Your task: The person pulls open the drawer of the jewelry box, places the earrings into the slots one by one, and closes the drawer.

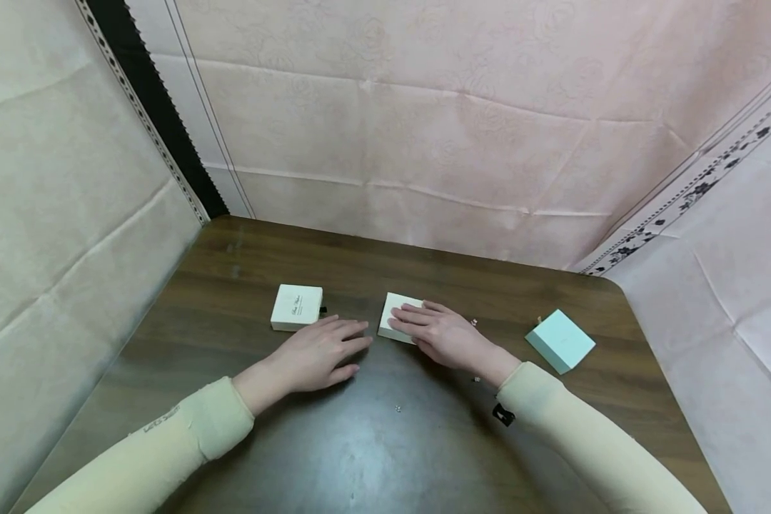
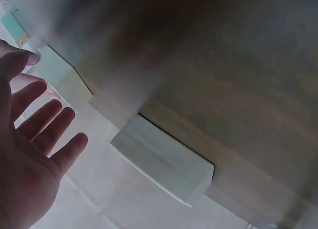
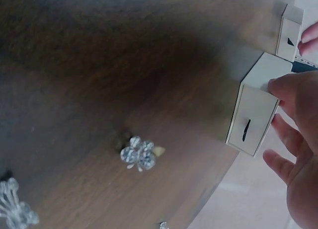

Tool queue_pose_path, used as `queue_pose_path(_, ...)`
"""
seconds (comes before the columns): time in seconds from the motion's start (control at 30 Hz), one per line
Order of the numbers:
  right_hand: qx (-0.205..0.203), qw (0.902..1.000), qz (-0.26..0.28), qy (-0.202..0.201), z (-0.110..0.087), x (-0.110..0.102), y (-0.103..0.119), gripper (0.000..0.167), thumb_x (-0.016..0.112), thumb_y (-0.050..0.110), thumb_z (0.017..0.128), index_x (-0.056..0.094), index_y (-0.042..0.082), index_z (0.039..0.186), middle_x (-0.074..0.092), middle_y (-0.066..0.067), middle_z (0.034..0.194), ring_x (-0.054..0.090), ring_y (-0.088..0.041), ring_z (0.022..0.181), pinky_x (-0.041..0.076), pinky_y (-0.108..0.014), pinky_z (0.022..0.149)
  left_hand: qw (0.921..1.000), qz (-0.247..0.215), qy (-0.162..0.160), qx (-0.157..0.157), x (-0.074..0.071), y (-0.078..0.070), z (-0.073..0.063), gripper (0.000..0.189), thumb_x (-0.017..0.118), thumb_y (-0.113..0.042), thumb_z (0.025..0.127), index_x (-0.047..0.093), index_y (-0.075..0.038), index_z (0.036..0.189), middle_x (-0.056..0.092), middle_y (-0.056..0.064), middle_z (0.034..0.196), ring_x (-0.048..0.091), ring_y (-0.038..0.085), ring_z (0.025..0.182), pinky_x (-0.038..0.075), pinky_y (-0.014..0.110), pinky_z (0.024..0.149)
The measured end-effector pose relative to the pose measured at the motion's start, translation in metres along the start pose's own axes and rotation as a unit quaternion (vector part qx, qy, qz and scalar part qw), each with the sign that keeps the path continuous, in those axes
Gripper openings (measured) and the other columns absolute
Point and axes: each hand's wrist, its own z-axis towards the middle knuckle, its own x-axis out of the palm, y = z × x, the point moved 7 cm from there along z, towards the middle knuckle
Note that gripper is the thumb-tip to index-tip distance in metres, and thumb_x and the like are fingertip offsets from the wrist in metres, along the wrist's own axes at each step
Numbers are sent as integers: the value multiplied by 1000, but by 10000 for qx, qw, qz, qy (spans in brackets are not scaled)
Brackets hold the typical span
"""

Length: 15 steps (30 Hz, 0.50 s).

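My right hand [image 1: 442, 335] rests on a small white drawer-style box [image 1: 395, 307], its fingers stretched across the lid. In the right wrist view, the thumb lies by the side of this box [image 3: 253, 117], whose end has a dark pull tab. My left hand [image 1: 313, 357] hovers over or lies on the table between two white boxes, holding nothing; its fingers are spread in the left wrist view. Beyond its wrist sits the other white box [image 1: 297, 307], with dark print on top and a black tab. Small sparkling crystal pieces [image 3: 140, 153] lie near the right forearm.
A mint-green box [image 1: 560, 340] with a gold-coloured tab stands at the right. One tiny shiny piece [image 1: 397, 408] lies in the near middle of the brown wooden table [image 1: 283, 457]. A small black object [image 1: 503, 415] shows by the right sleeve. Pale cloth [image 1: 392, 128] hangs behind.
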Motion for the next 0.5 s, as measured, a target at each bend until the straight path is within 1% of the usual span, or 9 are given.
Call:
queue_pose_path(0.13,6,9999,107,-18,1,-1,1,56,77,10,98,63,14,152,61,-8,154,57,-26,144,47,-54,117,10000,36,-27,-4,-3,3,5,54,73,-39,102,65,-13,149,58,13,156,58,32,141,45,54,119)
queue_pose_path(0.2,152,9994,302,-55,-1,-4,0,55,76,12,99,62,13,152,61,-8,154,57,-27,144,46,-55,118,10000,51,-31,34,-4,3,9,54,71,-40,103,64,-13,150,58,13,157,58,32,142,45,53,119)
queue_pose_path(0.3,525,9962,684,-98,-9,-11,-4,56,76,16,99,61,10,153,61,-10,154,55,-29,145,43,-57,120,9999,102,-27,111,-5,3,17,55,69,-40,104,62,-13,151,57,13,157,57,32,143,44,53,120)
queue_pose_path(0.37,834,9920,941,-84,-15,-15,-9,57,77,17,99,61,11,153,60,-11,155,54,-31,146,42,-59,120,9997,165,-44,164,-6,3,24,55,69,-40,104,62,-13,151,57,13,157,57,32,143,43,52,121)
queue_pose_path(0.5,1370,9833,1198,76,-29,-18,-18,54,75,21,101,61,11,153,58,-12,157,51,-34,148,40,-59,121,9993,241,-78,281,-7,2,38,54,68,-39,105,60,-15,153,56,12,158,55,30,145,42,50,122)
